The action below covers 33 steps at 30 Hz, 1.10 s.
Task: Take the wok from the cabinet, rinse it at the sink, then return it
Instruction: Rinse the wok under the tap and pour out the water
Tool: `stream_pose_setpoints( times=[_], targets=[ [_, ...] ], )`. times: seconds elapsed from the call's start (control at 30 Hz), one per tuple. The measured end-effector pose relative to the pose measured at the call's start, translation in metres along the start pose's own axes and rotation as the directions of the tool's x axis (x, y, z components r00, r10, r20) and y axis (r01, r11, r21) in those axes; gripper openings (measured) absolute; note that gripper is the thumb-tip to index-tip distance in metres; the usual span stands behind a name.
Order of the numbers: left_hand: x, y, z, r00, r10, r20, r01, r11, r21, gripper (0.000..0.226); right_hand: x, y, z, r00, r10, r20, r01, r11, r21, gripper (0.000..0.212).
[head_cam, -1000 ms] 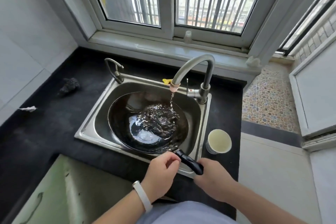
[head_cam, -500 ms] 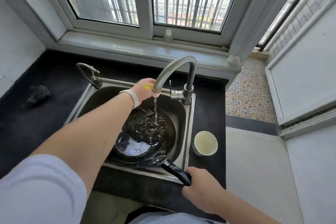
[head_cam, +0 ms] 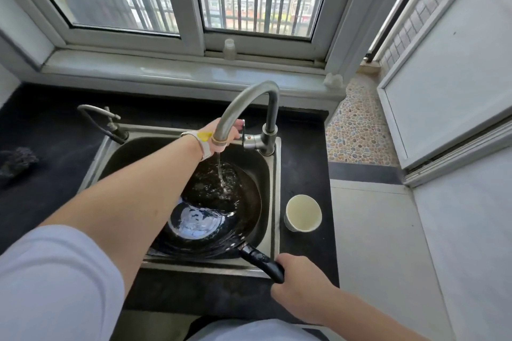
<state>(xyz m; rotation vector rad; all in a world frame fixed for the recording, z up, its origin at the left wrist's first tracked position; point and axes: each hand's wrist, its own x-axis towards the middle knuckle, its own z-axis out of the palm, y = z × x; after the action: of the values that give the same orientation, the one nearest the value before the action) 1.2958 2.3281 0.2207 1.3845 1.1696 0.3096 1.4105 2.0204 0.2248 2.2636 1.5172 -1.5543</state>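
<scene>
A dark wok (head_cam: 221, 219) lies in the steel sink (head_cam: 274, 202), holding water. A thin stream falls into it from the curved grey tap (head_cam: 243, 108). My right hand (head_cam: 299, 282) grips the wok's black handle (head_cam: 263, 261) over the sink's front rim. My left hand (head_cam: 230, 130) reaches across the sink behind the spout, with its fingers at the tap's thin lever (head_cam: 243, 133). The spout partly hides that hand. A white band sits on my left wrist.
A paper cup (head_cam: 303, 212) stands on the black counter (head_cam: 55, 174) right of the sink. A second small tap (head_cam: 108, 122) is at the sink's back left. A dark scrubber (head_cam: 16, 158) lies at far left. A small bottle (head_cam: 229, 48) stands on the windowsill.
My left hand left the wok handle, reached over the sink and now touches the tap lever. The water stream has thinned. My right hand still holds the handle.
</scene>
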Motion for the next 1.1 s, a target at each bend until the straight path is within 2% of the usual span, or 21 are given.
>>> stream_pose_setpoints(
  times=[0.13, 0.23, 0.3, 0.37, 0.4, 0.5, 0.63, 0.7, 0.77, 0.83, 0.93, 1.03, 1.1],
  targets=[
    [-0.002, 0.000, -0.001, 0.999, -0.015, 0.041, 0.016, 1.000, -0.024, 0.051, 0.000, -0.002, -0.001, 1.000, -0.021, 0.003, 0.021, 1.000, -0.012, 0.009],
    [-0.015, 0.000, -0.004, 0.998, 0.018, 0.065, -0.020, 1.000, 0.022, 0.051, -0.001, -0.002, -0.002, 0.999, -0.035, -0.002, 0.035, 0.999, -0.030, 0.011],
    [-0.025, -0.001, -0.008, 0.998, 0.051, 0.026, -0.054, 0.993, 0.104, 0.036, -0.002, -0.001, -0.002, 0.999, -0.035, -0.001, 0.035, 0.998, -0.045, 0.014],
    [-0.037, -0.008, -0.016, 0.997, 0.056, -0.049, -0.048, 0.987, 0.156, 0.013, -0.003, 0.001, -0.001, 0.999, -0.037, -0.006, 0.036, 0.997, -0.069, 0.010],
    [-0.043, -0.014, -0.019, 0.993, 0.046, -0.108, -0.030, 0.989, 0.146, 0.011, -0.003, 0.002, 0.000, 0.999, -0.038, -0.010, 0.037, 0.996, -0.080, 0.007],
    [-0.076, -0.037, -0.026, 0.952, -0.097, -0.290, 0.100, 0.995, -0.004, 0.027, -0.003, 0.004, 0.001, 0.999, -0.049, 0.002, 0.049, 0.994, -0.095, 0.010],
    [-0.160, -0.063, -0.003, 0.926, -0.145, -0.350, 0.098, 0.984, -0.151, 0.020, -0.003, 0.004, 0.002, 0.997, -0.069, 0.017, 0.070, 0.992, -0.104, 0.007],
    [-0.199, -0.080, 0.021, 0.939, -0.196, -0.282, 0.126, 0.961, -0.246, 0.021, -0.001, 0.005, 0.002, 0.998, -0.065, 0.026, 0.067, 0.993, -0.097, 0.011],
    [-0.224, -0.097, 0.048, 0.939, -0.304, -0.164, 0.235, 0.911, -0.339, 0.020, 0.000, 0.006, 0.002, 0.998, -0.066, 0.022, 0.067, 0.993, -0.095, 0.011],
    [-0.234, -0.112, 0.074, 0.910, -0.412, -0.054, 0.370, 0.862, -0.345, 0.019, 0.002, 0.005, 0.003, 0.997, -0.074, 0.008, 0.074, 0.993, -0.095, 0.008],
    [-0.233, -0.127, 0.104, 0.836, -0.546, 0.056, 0.538, 0.796, -0.276, 0.032, 0.006, 0.003, 0.004, 0.995, -0.101, -0.016, 0.098, 0.990, -0.106, 0.007],
    [-0.228, -0.132, 0.124, 0.825, -0.553, 0.112, 0.551, 0.748, -0.370, 0.045, 0.008, -0.005, 0.006, 0.990, -0.141, -0.025, 0.138, 0.986, -0.095, 0.013],
    [-0.225, -0.131, 0.130, 0.850, -0.512, 0.128, 0.494, 0.687, -0.533, 0.038, 0.008, -0.010, 0.009, 0.986, -0.164, -0.014, 0.163, 0.984, -0.072, 0.008]
  ],
)
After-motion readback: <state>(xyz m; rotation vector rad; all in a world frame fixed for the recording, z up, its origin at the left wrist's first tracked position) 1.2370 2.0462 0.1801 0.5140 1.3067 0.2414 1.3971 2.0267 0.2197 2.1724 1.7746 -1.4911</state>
